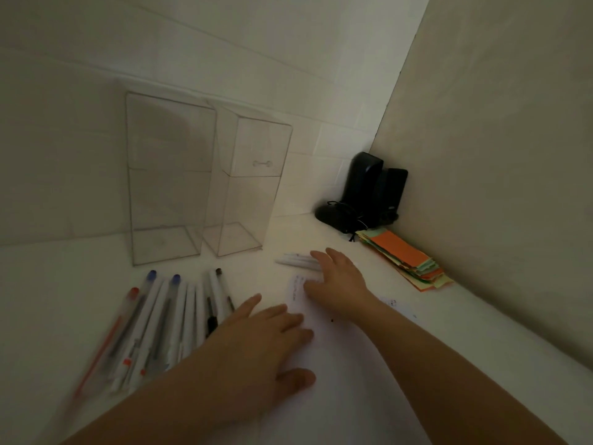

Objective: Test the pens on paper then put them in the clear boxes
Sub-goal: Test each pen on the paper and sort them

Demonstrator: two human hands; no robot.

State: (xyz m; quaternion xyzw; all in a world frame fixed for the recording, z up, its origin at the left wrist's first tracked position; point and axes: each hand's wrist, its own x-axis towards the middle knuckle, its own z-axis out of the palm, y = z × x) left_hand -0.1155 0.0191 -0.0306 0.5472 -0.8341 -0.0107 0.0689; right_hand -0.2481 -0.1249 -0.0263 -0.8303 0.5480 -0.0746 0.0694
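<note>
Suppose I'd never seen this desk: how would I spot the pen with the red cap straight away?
Start at the two tall clear boxes standing against the back wall. On the tabletop just in front of them lies a fanned row of pens, left of the person's left hand. The red-capped pen is the leftmost full-bodied one; its neighbours have blue or dark caps.

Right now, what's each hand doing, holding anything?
Left hand: open, flat on the paper, holding nothing.
Right hand: open, fingers reaching onto the white pens, gripping nothing.

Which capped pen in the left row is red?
The leftmost pen, with a red cap; the next two have blue caps, and one further right is dark-capped.
</note>
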